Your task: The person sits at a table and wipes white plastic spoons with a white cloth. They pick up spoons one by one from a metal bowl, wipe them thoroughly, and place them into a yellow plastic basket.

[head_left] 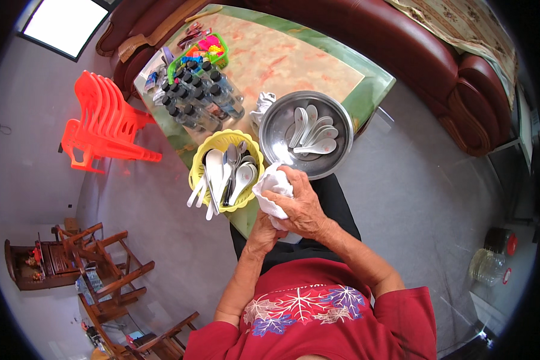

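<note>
Between my two hands, just in front of my lap, is a crumpled white cloth (pixel 274 191). My right hand (pixel 301 205) curls over it from the right, fingers closed on it. Lower down, my left hand (pixel 263 233) is closed at the cloth's bottom end; its fingers are mostly hidden, and whatever the cloth may wrap cannot be seen. Beyond my right hand stands a steel bowl (pixel 270 135) with several white soup spoons (pixel 313 129) in it. A yellow plastic basket (pixel 201 157) to the left holds spoons and white-handled ladles (pixel 215 165), some handles sticking over its near rim.
Several clear bottles with black caps (pixel 201 96) crowd the left of the marble-topped table (pixel 294 54), by a green basket (pixel 222 60) of colourful items. Another white cloth (pixel 263 107) lies beside the bowl. Stacked red chairs (pixel 105 120) stand left; a dark red sofa (pixel 396 54) lies beyond.
</note>
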`<state>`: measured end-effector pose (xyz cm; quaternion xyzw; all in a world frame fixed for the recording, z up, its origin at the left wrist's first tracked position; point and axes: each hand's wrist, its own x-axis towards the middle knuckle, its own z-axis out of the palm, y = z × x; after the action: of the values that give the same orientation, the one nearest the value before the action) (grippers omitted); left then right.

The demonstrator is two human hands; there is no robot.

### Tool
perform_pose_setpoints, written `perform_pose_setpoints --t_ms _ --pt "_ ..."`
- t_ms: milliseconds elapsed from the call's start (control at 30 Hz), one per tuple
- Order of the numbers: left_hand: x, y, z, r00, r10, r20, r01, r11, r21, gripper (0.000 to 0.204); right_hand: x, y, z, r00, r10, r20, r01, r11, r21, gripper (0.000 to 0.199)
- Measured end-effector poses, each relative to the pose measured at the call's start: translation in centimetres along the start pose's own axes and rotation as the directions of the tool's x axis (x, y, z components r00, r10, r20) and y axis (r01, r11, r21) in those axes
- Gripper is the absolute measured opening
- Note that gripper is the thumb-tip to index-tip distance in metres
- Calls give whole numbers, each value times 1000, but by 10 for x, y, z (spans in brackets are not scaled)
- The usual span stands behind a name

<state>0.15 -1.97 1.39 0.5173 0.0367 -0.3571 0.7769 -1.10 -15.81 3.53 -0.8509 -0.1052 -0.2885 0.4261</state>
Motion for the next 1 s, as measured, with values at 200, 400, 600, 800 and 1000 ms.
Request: perform_pose_setpoints --t_ms 200,400,600,800,1000 --pt "-5 17 -1 954 -143 263 115 986 122 33 33 22 -21 987 -16 160 -36 948 316 15" --pt "-13 21 37 956 292 -22 -262 886 383 21 29 30 -8 796 519 311 -557 427 713 21" --pt "-2 1 30 893 430 -129 -361 858 365 21 18 17 13 607 687 400 -478 -87 874 29" --pt "2 15 28 822 537 -190 -406 786 466 25 11 -8 0 662 618 424 -585 71 808 26" --pt "16 14 14 832 481 -278 -384 859 337 29 -17 -8 27 938 345 -35 -292 839 458 25"
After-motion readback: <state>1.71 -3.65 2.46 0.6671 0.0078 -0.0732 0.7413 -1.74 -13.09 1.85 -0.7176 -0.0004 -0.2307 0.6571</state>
